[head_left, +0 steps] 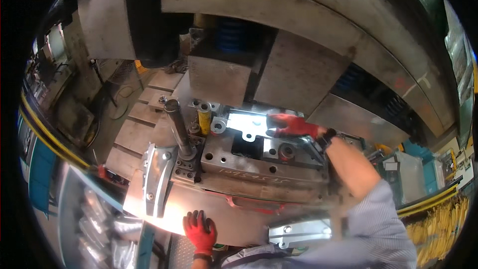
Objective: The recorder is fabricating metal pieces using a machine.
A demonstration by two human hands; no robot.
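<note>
My right hand (pixel 293 125), in a red glove and smeared by motion, is at the right end of a shiny sheet-metal part (pixel 245 123). Its fingers point left over the part; whether they grip it cannot be made out. That part lies on the lower die block (pixel 239 166) of a press, with a holed tab toward me. Also gloved in red, my left hand (pixel 200 231) rests at the front edge of the metal plate (pixel 214 208), fingers stretched out and holding nothing. Formed metal parts lie on the plate, one on the left (pixel 157 182) and one near my body (pixel 301 231).
Close above the die hangs the heavy upper die (pixel 303 67) with blue springs. A guide post (pixel 178 127) and a yellow cylinder (pixel 204 118) rise left of the right hand. A bin (pixel 74 219) of metal parts stands at lower left. Yellow-black rails (pixel 55 137) run along both sides.
</note>
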